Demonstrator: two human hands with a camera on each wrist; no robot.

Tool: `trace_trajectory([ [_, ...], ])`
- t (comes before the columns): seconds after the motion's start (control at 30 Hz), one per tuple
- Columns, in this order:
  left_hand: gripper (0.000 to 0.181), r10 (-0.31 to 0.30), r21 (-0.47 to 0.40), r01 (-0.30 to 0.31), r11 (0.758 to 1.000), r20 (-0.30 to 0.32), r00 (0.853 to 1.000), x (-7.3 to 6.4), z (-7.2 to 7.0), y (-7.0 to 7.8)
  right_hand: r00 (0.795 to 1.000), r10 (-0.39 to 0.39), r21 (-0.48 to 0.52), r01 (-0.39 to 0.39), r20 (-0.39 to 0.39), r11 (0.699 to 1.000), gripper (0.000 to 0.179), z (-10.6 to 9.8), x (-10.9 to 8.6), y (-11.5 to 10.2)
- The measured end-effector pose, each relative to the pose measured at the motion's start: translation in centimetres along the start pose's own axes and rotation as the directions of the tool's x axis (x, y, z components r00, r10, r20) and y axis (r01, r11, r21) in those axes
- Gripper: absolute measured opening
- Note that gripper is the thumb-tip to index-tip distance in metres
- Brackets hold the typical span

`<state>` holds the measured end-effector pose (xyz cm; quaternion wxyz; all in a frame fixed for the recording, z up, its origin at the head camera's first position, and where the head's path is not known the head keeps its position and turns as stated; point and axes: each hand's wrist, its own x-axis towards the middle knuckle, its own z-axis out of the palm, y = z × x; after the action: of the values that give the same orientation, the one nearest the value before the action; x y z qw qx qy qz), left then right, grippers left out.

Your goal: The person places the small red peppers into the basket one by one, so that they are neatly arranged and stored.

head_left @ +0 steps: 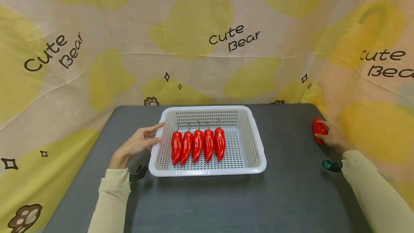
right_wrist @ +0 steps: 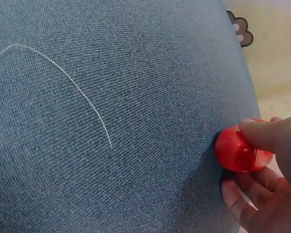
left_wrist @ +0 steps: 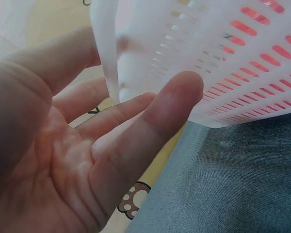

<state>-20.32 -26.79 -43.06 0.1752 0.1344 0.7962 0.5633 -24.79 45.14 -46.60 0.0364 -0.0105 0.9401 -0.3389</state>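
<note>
A white plastic basket (head_left: 211,172) with slotted walls sits on the dark grey table. Several glossy red peppers (head_left: 197,146) lie side by side inside it, stems toward the back. My left hand (head_left: 139,142) touches the basket's left rim with fairly straight fingers. In the left wrist view the palm of that hand (left_wrist: 87,150) faces up, fingertips against the basket wall (left_wrist: 208,73). Over at the table's right edge, my right hand (head_left: 333,135) grips another red pepper (head_left: 318,132). The right wrist view shows the pepper (right_wrist: 235,150) between thumb and fingers, down at the tabletop.
Behind and beside the table (head_left: 207,204) hangs a cloth (head_left: 194,71) with yellow patches and "Cute Bear" lettering, close to the right hand. A thin white thread-like line (right_wrist: 77,87) lies on the table surface in the right wrist view.
</note>
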Motion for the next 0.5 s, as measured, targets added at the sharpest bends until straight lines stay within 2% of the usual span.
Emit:
trace_trajectory([
  [0.2, 0.071, 0.000, -0.010, 0.000, 1.000, -0.004, 1.000, 0.16, 0.08, -0.27, 0.999, 0.038, -0.036, -0.037, 0.033, 0.999, 0.064, -0.13, -0.29, -0.40],
  [0.5, 0.072, 0.004, -0.009, -0.003, 1.000, 0.011, 1.000, 0.14, -0.07, -0.12, 0.998, 0.053, -0.002, -0.053, 0.041, 0.999, 0.064, -0.01, -0.38, -0.35],
])
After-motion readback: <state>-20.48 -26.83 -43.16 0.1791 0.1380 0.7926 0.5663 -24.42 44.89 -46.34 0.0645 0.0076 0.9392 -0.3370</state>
